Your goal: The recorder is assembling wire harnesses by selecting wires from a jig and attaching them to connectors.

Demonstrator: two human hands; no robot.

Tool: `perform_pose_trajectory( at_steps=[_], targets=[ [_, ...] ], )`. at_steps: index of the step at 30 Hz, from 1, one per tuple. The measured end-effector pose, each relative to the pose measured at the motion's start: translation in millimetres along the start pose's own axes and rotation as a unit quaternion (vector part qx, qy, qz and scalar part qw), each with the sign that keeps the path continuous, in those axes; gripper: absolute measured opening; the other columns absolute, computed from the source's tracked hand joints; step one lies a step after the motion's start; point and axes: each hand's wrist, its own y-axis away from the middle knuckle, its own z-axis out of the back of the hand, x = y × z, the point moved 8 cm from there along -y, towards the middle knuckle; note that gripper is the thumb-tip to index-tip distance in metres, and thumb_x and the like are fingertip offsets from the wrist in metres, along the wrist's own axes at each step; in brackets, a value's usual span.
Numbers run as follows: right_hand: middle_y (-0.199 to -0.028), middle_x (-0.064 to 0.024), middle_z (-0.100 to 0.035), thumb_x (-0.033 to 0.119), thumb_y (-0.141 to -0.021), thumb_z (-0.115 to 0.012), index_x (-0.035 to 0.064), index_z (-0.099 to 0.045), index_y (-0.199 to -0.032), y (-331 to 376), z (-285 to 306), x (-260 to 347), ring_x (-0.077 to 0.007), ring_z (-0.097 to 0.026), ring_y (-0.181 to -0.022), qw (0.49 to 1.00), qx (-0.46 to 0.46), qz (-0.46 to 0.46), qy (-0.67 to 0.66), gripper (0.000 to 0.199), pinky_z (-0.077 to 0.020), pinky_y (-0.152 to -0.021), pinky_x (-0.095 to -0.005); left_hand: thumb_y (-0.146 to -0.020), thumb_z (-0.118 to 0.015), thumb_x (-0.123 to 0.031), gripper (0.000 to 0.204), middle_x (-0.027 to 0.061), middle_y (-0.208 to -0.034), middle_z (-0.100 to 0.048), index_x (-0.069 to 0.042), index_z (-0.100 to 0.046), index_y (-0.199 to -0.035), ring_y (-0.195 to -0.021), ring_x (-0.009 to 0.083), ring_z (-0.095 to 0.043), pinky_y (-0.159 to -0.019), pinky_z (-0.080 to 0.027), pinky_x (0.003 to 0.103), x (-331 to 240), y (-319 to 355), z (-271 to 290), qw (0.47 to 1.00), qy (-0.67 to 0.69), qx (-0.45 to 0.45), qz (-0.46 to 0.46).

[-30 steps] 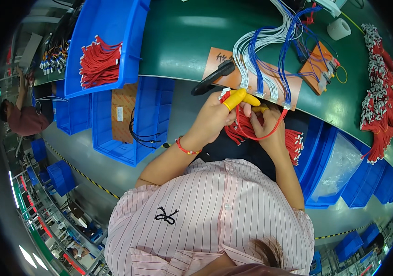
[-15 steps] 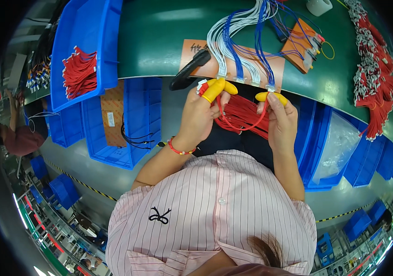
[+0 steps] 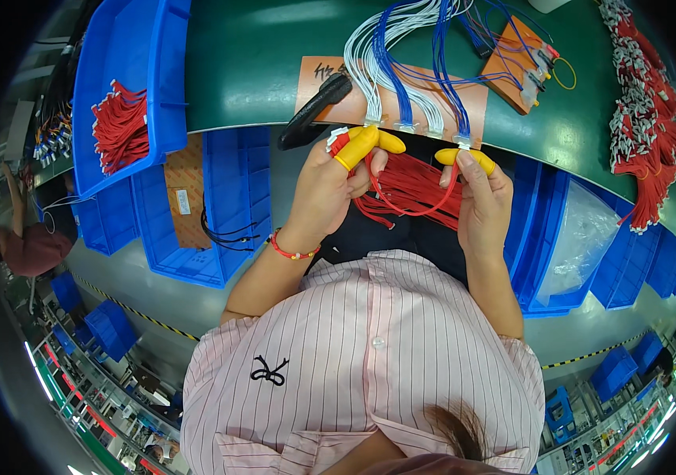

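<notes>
A short red cable (image 3: 415, 214) sags in a loop between my two hands. My left hand (image 3: 320, 194), with yellow finger covers on, is closed on one end of it, close to the connector of the white wires (image 3: 357, 71). White plugs of red cables also stick out by its index finger. My right hand (image 3: 483, 202), likewise with yellow covers, pinches the other end right at the connector of the blue wires (image 3: 442, 75). Whether the plugs are mated cannot be made out. The wire connectors line the front edge of an orange board (image 3: 476, 103). Below, a bundle of red cables (image 3: 413, 184) lies across my lap.
A black-handled object (image 3: 314, 111) lies over the green table's (image 3: 251, 71) edge. A blue bin (image 3: 172, 103) at left holds red cables; another red pile (image 3: 646, 142) hangs at right. Near it lies an orange block (image 3: 516, 67) with wires. Blue crates (image 3: 231, 206) stand underneath. Another person (image 3: 33, 237) works far left.
The view has shifted slightly, so table and bins sit a little further left and up. Both hands keep their hold on the red cable, and my left hand sits slightly further left.
</notes>
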Motion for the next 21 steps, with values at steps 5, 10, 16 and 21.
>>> perform_pose_trajectory(
  at_steps=[5, 10, 16, 21],
  targets=[
    [-0.078, -0.0082, -0.067, 0.017, -0.096, -0.058, -0.0052, -0.068, -0.1, 0.0, 0.5, -0.1, -0.0108, -0.061, -0.07, 1.0, -0.006, -0.002, 0.008, 0.024, -0.0487, -0.073, -0.0241, -0.102, -0.038, -0.018, 0.033, 0.0036, -0.074, -0.055, 0.009, -0.057, -0.106, -0.044, 0.0006, -0.027, -0.041, -0.019, 0.019, -0.5, 0.1, 1.8, 1.0, -0.013, 0.002, 0.011],
    [-0.079, -0.0086, -0.068, 0.016, -0.096, -0.059, -0.005, -0.068, -0.1, 0.8, 0.2, 0.4, -0.0105, -0.061, -0.071, 1.0, -0.01, 0.009, 0.024, 0.024, -0.0487, -0.073, -0.0241, -0.102, -0.04, -0.018, 0.033, 0.0027, -0.074, -0.054, 0.01, -0.057, -0.106, -0.044, 0.0007, -0.027, -0.041, -0.019, 0.019, 0.8, 0.6, 4.0, 1.0, -0.005, 0.001, 0.019],
    [-0.079, -0.009, -0.068, 0.016, -0.096, -0.059, -0.0049, -0.068, -0.099, 0.4, 1.0, -0.2, -0.0108, -0.061, -0.071, 1.0, -0.018, 0.012, 0.016, 0.023, -0.0486, -0.073, -0.0243, -0.101, -0.042, -0.017, 0.031, 0.0022, -0.074, -0.053, 0.01, -0.057, -0.107, -0.044, 0.0006, -0.027, -0.041, -0.019, 0.019, 1.5, 0.7, 7.1, 1.0, -0.004, 0.002, 0.016],
    [-0.079, -0.0094, -0.068, 0.015, -0.095, -0.058, -0.005, -0.068, -0.099, 0.1, 1.1, 0.1, -0.011, -0.061, -0.071, 1.0, -0.019, 0.006, 0.021, 0.023, -0.0487, -0.074, -0.0248, -0.101, -0.042, -0.016, 0.031, 0.0027, -0.075, -0.054, 0.01, -0.057, -0.107, -0.044, 0.0006, -0.027, -0.041, -0.019, 0.019, -1.6, 0.9, 5.0, 1.0, -0.005, 0.006, 0.016]
  ],
)
